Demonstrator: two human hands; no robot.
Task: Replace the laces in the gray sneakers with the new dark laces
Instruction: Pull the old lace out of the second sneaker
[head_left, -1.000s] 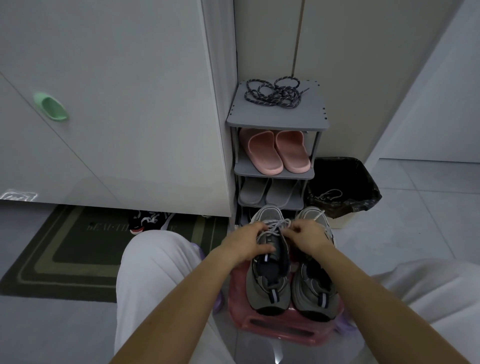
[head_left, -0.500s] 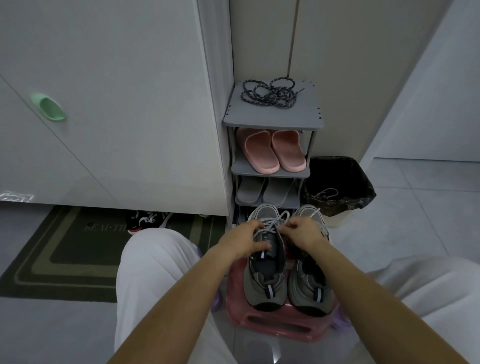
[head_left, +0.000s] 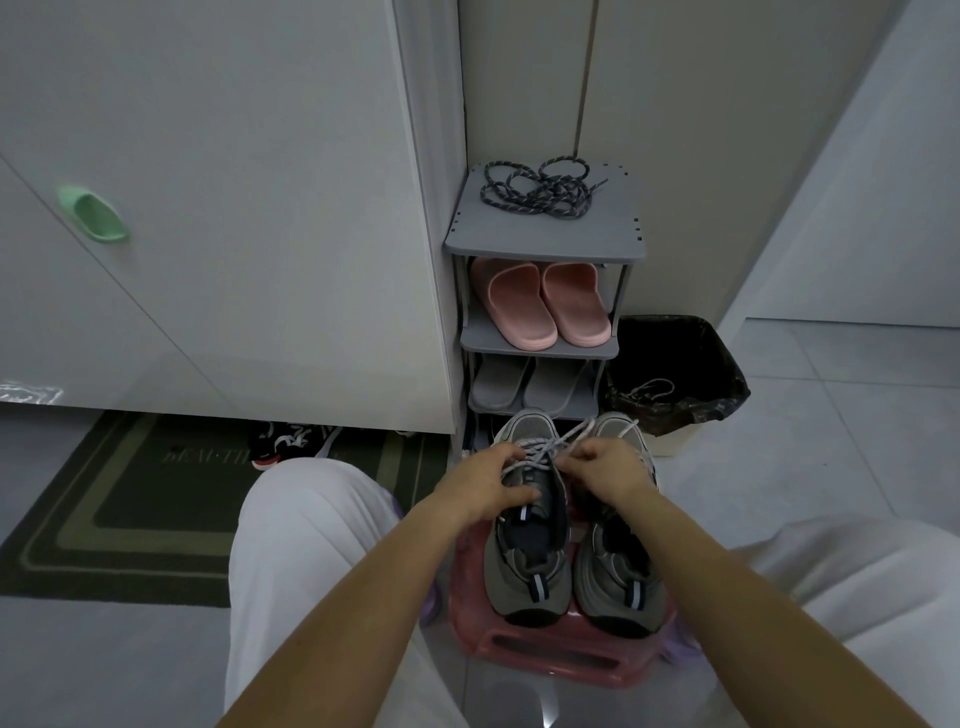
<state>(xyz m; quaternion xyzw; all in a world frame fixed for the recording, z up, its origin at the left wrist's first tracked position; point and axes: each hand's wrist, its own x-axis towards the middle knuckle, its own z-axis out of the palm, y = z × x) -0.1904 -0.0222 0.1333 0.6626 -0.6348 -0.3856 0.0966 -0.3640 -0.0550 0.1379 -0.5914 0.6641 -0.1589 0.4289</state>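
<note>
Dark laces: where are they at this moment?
In the head view, the dark laces lie tangled on the top shelf of the gray shoe rack, centre of frame, directly above the pink slippers.

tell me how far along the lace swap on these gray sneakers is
Done: what looks like one pale lace lies in the bin. In hand: the left hand holds the left gray sneaker while the right hand pinches its old lace. Left: the dark laces sit unused on the rack top.

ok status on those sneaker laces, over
Left hand grips the gray sneaker, right hand pinches its light lace. Dark laces on the shoe rack, untouched. Nothing in the way.
</note>
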